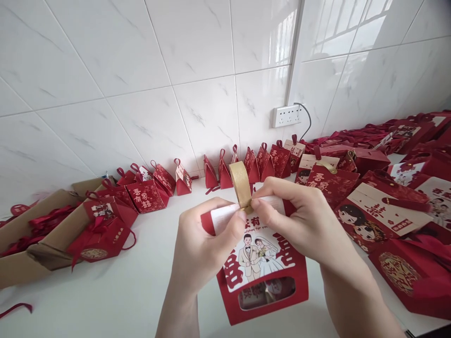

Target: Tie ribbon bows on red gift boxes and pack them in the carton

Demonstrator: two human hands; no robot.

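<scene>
A red and white candy box with a cartoon bride and groom hangs between my hands above the white table. Wrapped sweets show through its clear window near the bottom. From its top edge rises a gold ribbon loop. My left hand is closed on the box's upper left edge, thumb at the foot of the loop. My right hand pinches at the base of the ribbon from the other side, its fingers closed. The exact fastening under my fingertips is hidden.
Small red boxes with loops stand in a row along the tiled wall. At left, a cardboard carton holds red ribbons, with more red boxes beside it. Many boxes pile up at right. A power strip is on the wall.
</scene>
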